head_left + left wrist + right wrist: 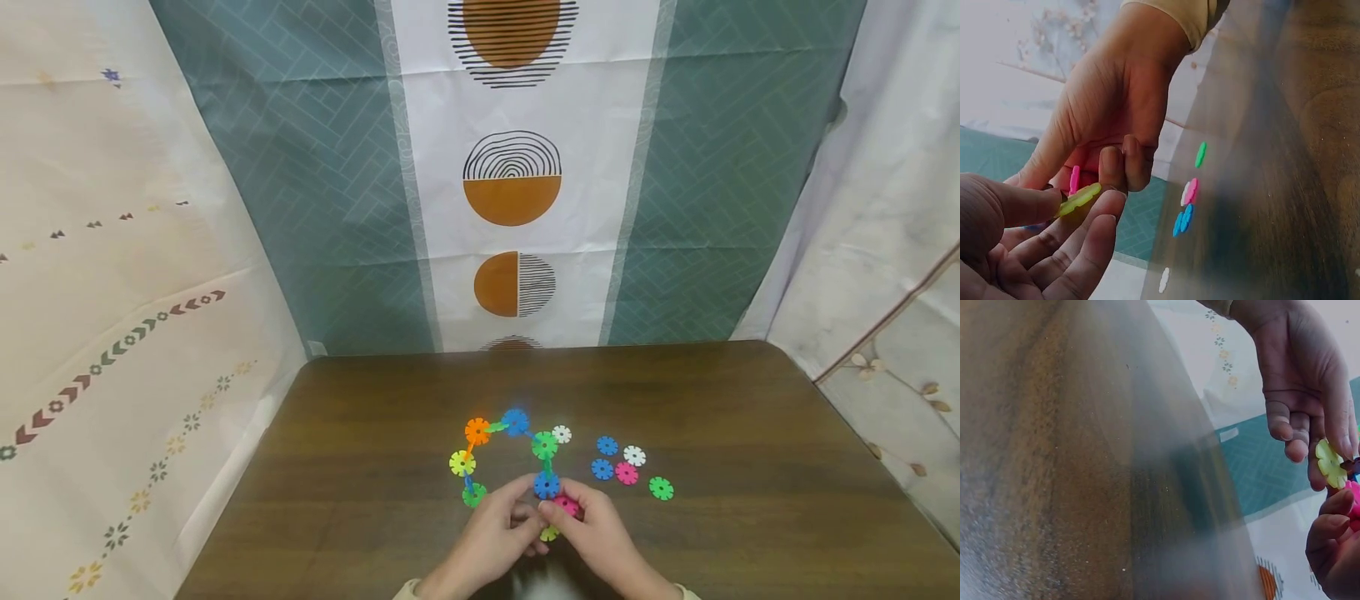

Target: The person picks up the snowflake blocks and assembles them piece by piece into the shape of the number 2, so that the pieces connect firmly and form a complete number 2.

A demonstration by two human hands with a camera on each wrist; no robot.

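Observation:
Both hands meet over the near part of the table, at the near end of a chain of notched plastic discs. Thumb and fingers of my left hand pinch the chain, by a yellow disc in the left wrist view. My right hand pinches a pink disc beside it. Just above the fingertips is a blue disc. From there the chain curves through a green disc, another blue disc, an orange disc and a yellow-green disc. Fingers partly hide the joins.
Loose discs lie right of the chain: blue ones, a white one, a pink one and a green one. Another white disc lies against the chain. Patterned cloths hang around the wooden table.

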